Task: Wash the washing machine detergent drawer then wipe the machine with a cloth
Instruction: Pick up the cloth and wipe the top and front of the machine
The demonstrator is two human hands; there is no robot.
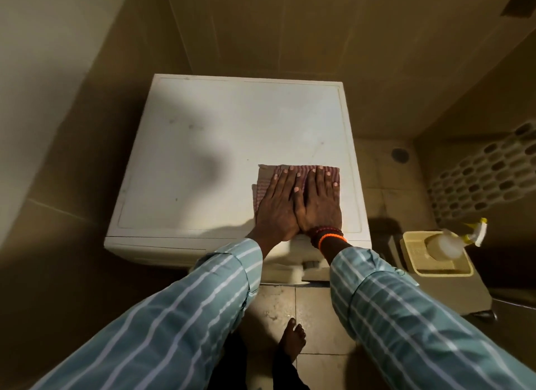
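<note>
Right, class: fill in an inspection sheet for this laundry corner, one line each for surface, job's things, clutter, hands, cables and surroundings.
Surface: washing machine top, white, a few dark specks.
Job's things: striped cloth flat on the top's front right part; the drawer cannot be told.
Clutter: spray bottle lying on a yellow stand to the right.
Hands: left hand and right hand flat, side by side, pressing the cloth.
Cables: nothing seen.
Surroundings: tiled walls, tiled floor, perforated basket.

spray bottle (446,243) lying on yellow stool (435,269), perforated basket (487,175), floor drain (400,154)
</note>
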